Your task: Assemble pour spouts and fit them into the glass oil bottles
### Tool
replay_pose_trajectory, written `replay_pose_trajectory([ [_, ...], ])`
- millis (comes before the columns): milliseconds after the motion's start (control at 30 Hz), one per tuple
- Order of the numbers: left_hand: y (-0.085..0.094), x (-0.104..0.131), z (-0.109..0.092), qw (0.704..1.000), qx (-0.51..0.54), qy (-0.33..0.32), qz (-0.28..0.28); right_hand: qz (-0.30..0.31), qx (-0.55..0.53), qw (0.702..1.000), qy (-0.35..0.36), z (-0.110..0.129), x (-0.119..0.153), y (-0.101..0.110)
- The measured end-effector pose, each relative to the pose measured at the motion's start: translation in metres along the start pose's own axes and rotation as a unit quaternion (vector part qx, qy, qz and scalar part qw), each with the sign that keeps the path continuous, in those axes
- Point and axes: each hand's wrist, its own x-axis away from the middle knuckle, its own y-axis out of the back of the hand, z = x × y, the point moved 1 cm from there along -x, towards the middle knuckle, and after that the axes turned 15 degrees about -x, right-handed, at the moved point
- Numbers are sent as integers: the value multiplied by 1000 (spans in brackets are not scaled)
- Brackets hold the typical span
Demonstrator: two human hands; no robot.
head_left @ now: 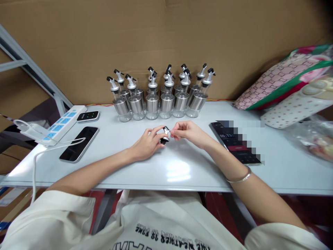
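My left hand [148, 143] grips a silver-and-black pour spout [165, 134] between thumb and fingers, just above the table. Close by its right side, the thumb and fingertips of my right hand [184, 132] are pinched together at the spout's tip; whatever lies between them is too small to make out. Beyond both hands stand several glass oil bottles [167, 101] with steel sleeves, in two rows. Most carry the same kind of spout, while one back-row bottle [139, 91] shows a bare glass neck.
Left on the white table [117, 170] are a power strip [62, 123], a small device [88, 116] and a phone [79, 144] with a cable. To the right lie another phone [231, 146], a dotted tumbler [288, 104], a patterned bag [275, 80] and a plastic bag [316, 135]. Cardboard [166, 34] stands behind.
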Motion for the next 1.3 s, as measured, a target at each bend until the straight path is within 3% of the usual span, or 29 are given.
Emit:
replay_pose_trajectory([
  [200, -3, 0, 1, 1000, -1, 4, 19, 18, -59, 997, -35, -2, 0, 0],
  [500, -2, 1, 2, 1000, 13, -8, -14, 14, -121, 989, -81, -2, 2, -1],
  [700, -3, 1, 2, 999, 22, -21, -27, 82, -170, 973, -135, -6, 2, -2],
  [1167, 0, 4, 1, 996, 33, -41, -70, 140, -224, 951, -158, -7, 2, 3],
  [1300, -2, 6, 3, 996, 64, -34, -51, 152, -234, 947, -159, -9, 2, 1],
])
